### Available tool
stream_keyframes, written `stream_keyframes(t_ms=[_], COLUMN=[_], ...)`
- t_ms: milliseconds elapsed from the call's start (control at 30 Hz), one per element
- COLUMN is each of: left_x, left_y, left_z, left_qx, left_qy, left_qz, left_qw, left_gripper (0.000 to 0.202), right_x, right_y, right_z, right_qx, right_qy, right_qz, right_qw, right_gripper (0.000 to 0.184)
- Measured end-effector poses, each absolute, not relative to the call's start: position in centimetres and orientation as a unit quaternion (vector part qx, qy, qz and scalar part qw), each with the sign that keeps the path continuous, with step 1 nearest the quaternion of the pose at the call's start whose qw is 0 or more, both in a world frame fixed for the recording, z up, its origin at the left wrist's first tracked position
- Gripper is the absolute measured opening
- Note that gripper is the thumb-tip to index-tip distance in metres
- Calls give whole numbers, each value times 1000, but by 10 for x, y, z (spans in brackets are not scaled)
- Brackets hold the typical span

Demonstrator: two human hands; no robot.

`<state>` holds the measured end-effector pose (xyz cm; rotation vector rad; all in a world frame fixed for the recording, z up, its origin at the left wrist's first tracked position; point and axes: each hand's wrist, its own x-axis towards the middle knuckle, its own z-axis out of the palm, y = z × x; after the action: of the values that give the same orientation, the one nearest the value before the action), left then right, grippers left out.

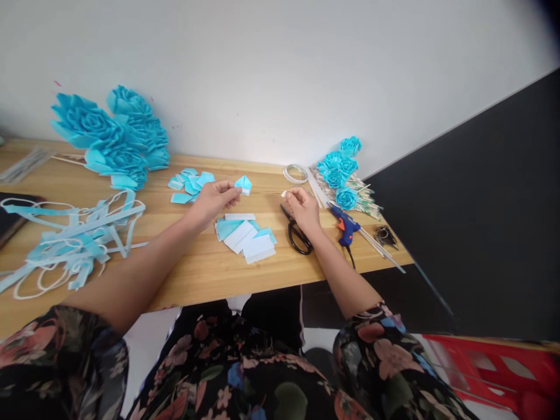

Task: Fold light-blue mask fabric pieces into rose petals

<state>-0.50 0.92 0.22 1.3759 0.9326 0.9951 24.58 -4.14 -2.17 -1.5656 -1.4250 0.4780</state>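
My left hand point(215, 199) pinches a small folded light-blue paper petal point(244, 184) just above the wooden table point(196, 274). Behind that hand lies a heap of similar folded petals point(189, 184). My right hand point(301, 207) is closed over the black-handled scissors point(297, 233) and pinches a small white scrap point(284, 193) at its fingertips. Between my hands lies a stack of blue-and-white paper strips point(245, 235).
Large blue paper roses point(111, 137) lean on the wall at back left. A tangle of blue and white offcuts point(70, 239) covers the left. At right lie small roses on sticks point(341, 172), a tape roll point(295, 173), a blue glue gun point(345, 224) and a red crate point(494, 367).
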Motion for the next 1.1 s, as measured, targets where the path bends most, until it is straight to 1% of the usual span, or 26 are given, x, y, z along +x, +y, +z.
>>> stream_keyframes(t_ms=[67, 133, 267, 400, 500, 600, 767, 933, 1100], left_x=[-6, -6, -7, -6, -5, -6, -6, -6, -6], left_y=[10, 11, 14, 15, 14, 13, 12, 12, 11], left_z=[1, -2, -8, -8, -4, -2, -1, -1, 0], left_qx=[594, 605, 620, 619, 609, 611, 610, 610, 613], left_qy=[394, 388, 368, 371, 378, 372, 369, 371, 368], left_qz=[411, 400, 386, 365, 358, 355, 357, 352, 349], left_qw=[568, 568, 576, 588, 598, 602, 603, 605, 606], left_gripper=[25, 29, 33, 34, 32, 31, 29, 29, 29], right_x=[235, 222, 203, 197, 198, 199, 199, 199, 200], right_y=[-46, -49, -44, -29, -23, -24, -26, -24, -23], right_z=[-8, 8, 28, 24, 13, 4, 0, -3, -7], right_qx=[-603, -574, -482, -400, -379, -383, -343, -344, -352], right_qy=[-605, -644, -742, -802, -809, -804, -812, -811, -813], right_qz=[179, 147, 33, -93, -141, -151, -165, -183, -175], right_qw=[488, 485, 466, 435, 428, 429, 442, 436, 430], right_gripper=[21, 20, 16, 15, 17, 21, 24, 25, 25])
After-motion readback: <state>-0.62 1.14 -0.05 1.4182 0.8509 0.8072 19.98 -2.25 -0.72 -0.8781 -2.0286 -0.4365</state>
